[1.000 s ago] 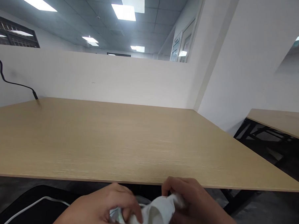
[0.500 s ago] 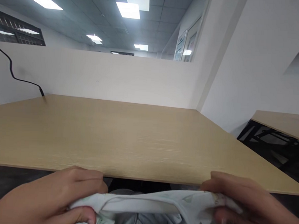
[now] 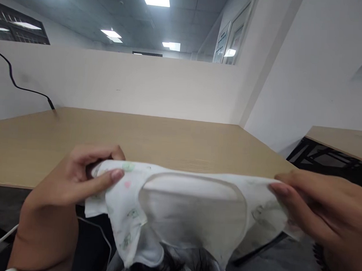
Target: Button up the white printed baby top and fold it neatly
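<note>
A small white shirt (image 3: 126,207) with a pale print of green figures and a pink heart is stretched between my hands at the table's near edge. Its wide round neckline faces me, and a loose front flap hangs at the left. My left hand (image 3: 80,179) pinches one shoulder of it, thumb on the near side. At the opposite shoulder my right hand (image 3: 315,209) grips the cloth between thumb and fingers. The shirt's lower part drops out of view.
The wooden table (image 3: 169,139) extends to a white partition (image 3: 150,86). A black cable (image 3: 29,90) runs down at the far left corner. Another table (image 3: 343,138) with black legs stands at the right. Dark hair (image 3: 187,263) shows at the bottom, and a white cord (image 3: 2,239) lies lower left.
Both hands have risen and moved slightly apart, lifting the shirt from below the table edge. Its neckline now spreads wide, and the view has tilted slightly downward.
</note>
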Available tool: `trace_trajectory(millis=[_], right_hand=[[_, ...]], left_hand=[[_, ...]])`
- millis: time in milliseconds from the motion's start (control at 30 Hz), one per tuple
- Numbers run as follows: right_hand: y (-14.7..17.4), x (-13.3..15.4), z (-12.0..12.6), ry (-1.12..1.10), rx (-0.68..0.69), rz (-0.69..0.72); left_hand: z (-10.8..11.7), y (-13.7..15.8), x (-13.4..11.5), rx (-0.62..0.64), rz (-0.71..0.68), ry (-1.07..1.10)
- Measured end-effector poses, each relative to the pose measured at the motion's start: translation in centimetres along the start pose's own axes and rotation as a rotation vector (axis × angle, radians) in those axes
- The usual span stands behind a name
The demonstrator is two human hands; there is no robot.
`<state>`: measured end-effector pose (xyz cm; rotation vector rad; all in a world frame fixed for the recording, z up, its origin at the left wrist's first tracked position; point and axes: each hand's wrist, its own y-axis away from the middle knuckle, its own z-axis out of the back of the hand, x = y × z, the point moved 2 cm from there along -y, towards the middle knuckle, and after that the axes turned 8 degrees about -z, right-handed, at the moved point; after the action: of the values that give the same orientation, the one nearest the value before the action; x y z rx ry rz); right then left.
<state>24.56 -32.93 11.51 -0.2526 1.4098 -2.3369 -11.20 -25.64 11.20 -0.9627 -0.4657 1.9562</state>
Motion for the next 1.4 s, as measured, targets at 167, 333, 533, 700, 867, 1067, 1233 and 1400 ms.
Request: trace_trajectory(millis=[167, 333, 533, 700, 867, 1067, 1233, 1400], right_hand=[[-5.9, -4.7, -6.4, 0.021, 0.178, -0.118], [-8.6, -10.3, -18.1, 0.255, 0.73, -0.462], [-3.4, -12.5, -26.9, 0.242, 0.98, -0.613], [0.6, -12.8, -29.6, 0.176, 1.123, -0.678], [0.9, -13.0, -29.6, 0.163, 1.207, -0.657], [-4.7, -8.6, -31.3, 0.12, 1.243, -0.545], [-5.9, -5.8, -32.7, 0.007, 1.483, -0.554], [-3.8, -6.3, -31.7, -0.2, 1.436, -0.534]], left_hand=[[1.2, -7.1, 5.0, 0.053, 0.217, -0.287], [-2.2, -13.9, 16.8, 0.218, 0.544, -0.607], [-7.7, -10.0, 26.0, 0.484, 0.745, -0.594], [-8.2, -5.9, 28.2, 0.546, 0.754, -0.64], [-7.0, -5.8, 27.9, 0.593, 0.728, -0.67], [-10.9, -11.3, 22.9, 0.611, 0.524, -0.693], [-16.2, -14.5, 20.7, 0.823, 0.582, -0.592], [-16.4, -13.1, 21.1, 0.751, 0.56, -0.534]])
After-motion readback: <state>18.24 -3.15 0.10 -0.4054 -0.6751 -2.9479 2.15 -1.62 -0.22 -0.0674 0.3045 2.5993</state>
